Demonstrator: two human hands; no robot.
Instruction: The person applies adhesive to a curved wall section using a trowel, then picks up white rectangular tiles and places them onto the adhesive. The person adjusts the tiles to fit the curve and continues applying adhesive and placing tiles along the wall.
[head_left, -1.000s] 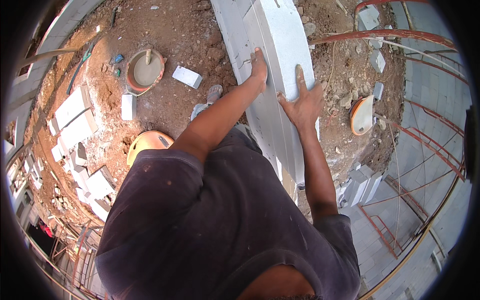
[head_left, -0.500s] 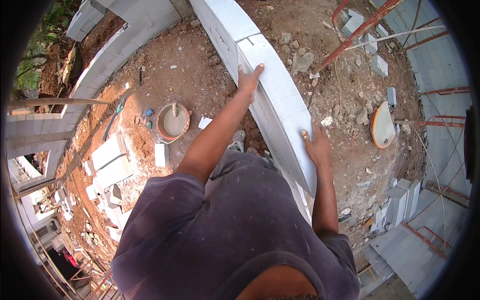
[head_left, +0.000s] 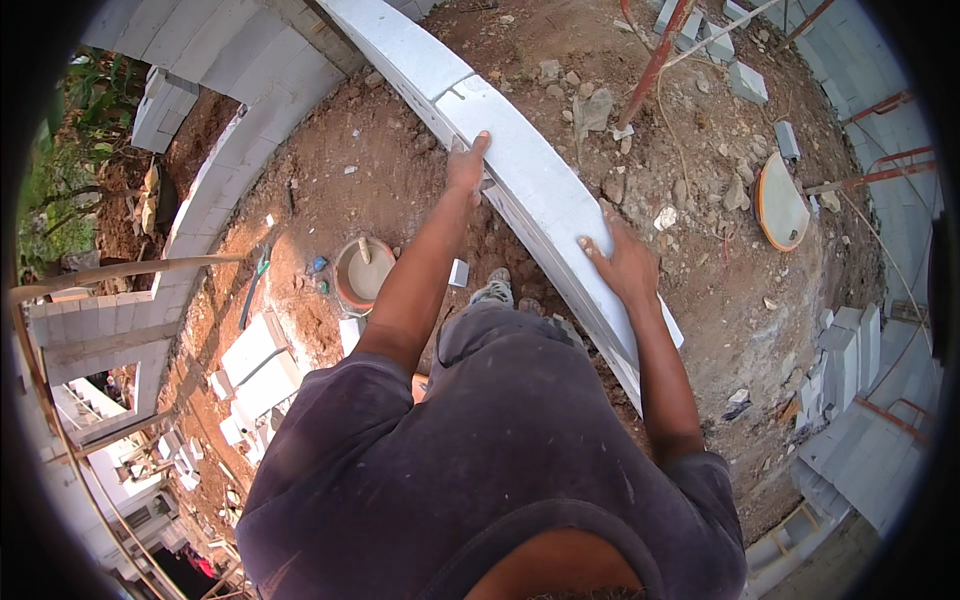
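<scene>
The right hand (head_left: 630, 265), fingers spread, had shifted from the block's (head_left: 535, 165) top to its right edge. With the left hand (head_left: 466, 170) on the left edge, grip unclear, both sides seemed steadied.

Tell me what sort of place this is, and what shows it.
Most likely an outdoor building site: there is a pale block wall with an open top, a round tub of grey mix on bare earth, and a stack of loose blocks.
</scene>
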